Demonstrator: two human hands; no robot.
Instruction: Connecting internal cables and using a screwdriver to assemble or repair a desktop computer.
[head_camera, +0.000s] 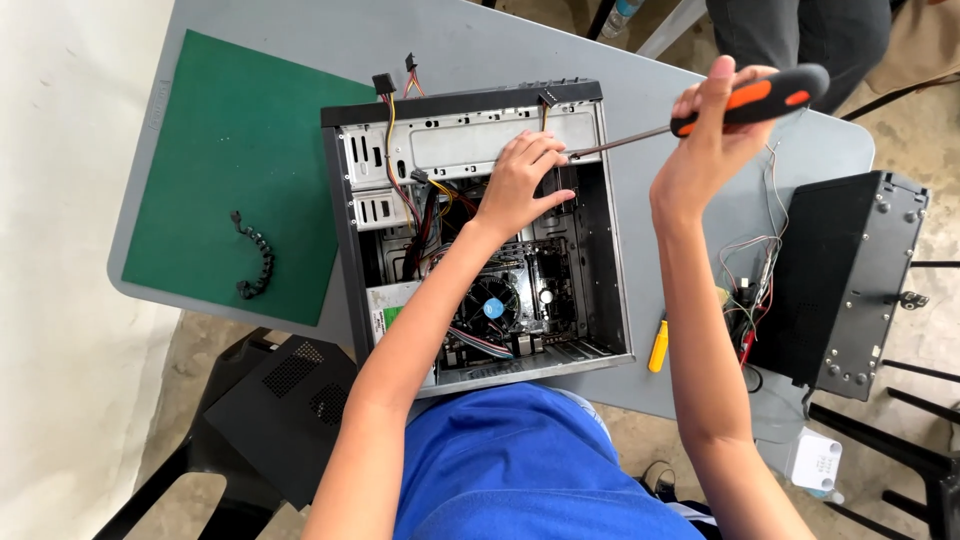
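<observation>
Hands (515, 185) over grey table (480, 45)

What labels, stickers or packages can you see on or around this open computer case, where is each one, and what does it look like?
Label on the power supply: lower left corner of the open computer case, a rectangle, white with a green patch.
Round sticker on the cooler fan: at the fan's hub, small and blue.
White box: on the floor at the lower right, small, with faint grey marks on top.
No screens or signs show.
</observation>
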